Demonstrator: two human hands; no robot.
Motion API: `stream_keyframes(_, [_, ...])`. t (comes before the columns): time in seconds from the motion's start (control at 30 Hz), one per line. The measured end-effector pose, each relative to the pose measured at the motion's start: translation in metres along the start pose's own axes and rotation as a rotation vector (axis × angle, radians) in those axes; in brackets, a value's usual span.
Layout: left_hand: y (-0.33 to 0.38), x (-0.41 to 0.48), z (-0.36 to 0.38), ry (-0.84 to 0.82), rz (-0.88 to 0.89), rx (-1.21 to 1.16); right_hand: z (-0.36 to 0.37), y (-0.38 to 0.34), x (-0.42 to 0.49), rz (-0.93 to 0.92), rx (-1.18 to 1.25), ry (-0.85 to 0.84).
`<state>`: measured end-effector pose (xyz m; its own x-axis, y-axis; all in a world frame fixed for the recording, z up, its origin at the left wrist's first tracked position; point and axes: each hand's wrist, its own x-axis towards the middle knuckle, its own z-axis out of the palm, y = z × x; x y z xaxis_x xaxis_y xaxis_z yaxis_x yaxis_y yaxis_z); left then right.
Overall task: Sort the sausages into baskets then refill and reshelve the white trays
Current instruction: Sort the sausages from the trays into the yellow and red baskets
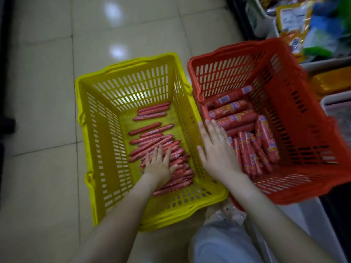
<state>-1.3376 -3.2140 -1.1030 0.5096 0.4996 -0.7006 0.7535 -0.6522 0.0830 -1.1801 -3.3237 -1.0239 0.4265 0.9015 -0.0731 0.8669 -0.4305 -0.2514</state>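
Left hand (160, 165) flat, fingers spread wide, resting on thin sausages (152, 128) heaped in yellow basket (106, 149); the ones under the palm are hidden, and looser ones lie beyond the fingertips. Right hand (215, 150) flat, fingers straight, holding nothing, at the left wall of red basket (303, 130); contact unclear. Thick sausages (235, 118) just right of and beyond those fingers. Shelf packets (296, 21) blurred.

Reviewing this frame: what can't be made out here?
All head view.
1) Print on the thick sausages in the red basket: too blurred to read.
2) Count of thin sausages in the yellow basket: the left hand covers part of the pile.
3) What the right hand touches: hidden beneath its palm.
4) The shelf goods, upper right: motion-blurred and cut off by the edge.
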Motion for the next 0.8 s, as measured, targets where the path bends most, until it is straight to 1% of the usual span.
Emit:
stream_keyframes(0.07, [0.024,-0.026,-0.023,0.223,0.058,-0.077,-0.019,-0.003,-0.013,0.027,0.065,-0.048])
stream_keyframes(0.17, [0.070,-0.074,-0.060,0.579,0.253,-0.301,-0.071,0.010,-0.047,0.103,0.091,-0.014])
stream_keyframes(0.23, [0.110,-0.112,-0.086,0.697,0.387,-0.387,-0.114,0.024,-0.083,0.175,0.089,0.059])
stream_keyframes(0.33, [0.182,-0.180,-0.108,0.761,0.672,-0.392,-0.174,0.050,-0.158,0.278,0.122,0.151])
stream_keyframes(0.37, [0.209,-0.201,-0.110,0.753,0.774,-0.381,-0.191,0.058,-0.187,0.319,0.125,0.188])
stream_keyframes(0.43, [0.265,-0.243,-0.105,0.684,0.944,-0.338,-0.220,0.076,-0.252,0.426,0.130,0.292])
stream_keyframes(0.47, [0.294,-0.263,-0.097,0.642,1.007,-0.310,-0.232,0.084,-0.286,0.487,0.126,0.342])
stream_keyframes(0.53, [0.352,-0.305,-0.068,0.556,1.124,-0.249,-0.252,0.099,-0.361,0.622,0.116,0.388])
stream_keyframes(0.6, [0.406,-0.353,-0.023,0.472,1.228,-0.186,-0.263,0.109,-0.445,0.786,0.107,0.399])
stream_keyframes(0.67, [0.450,-0.404,0.034,0.338,1.317,-0.080,-0.261,0.111,-0.535,0.948,0.119,0.389])
stream_keyframes(0.8, [0.503,-0.497,0.170,0.081,1.463,0.169,-0.220,0.090,-0.709,1.230,0.198,0.404])
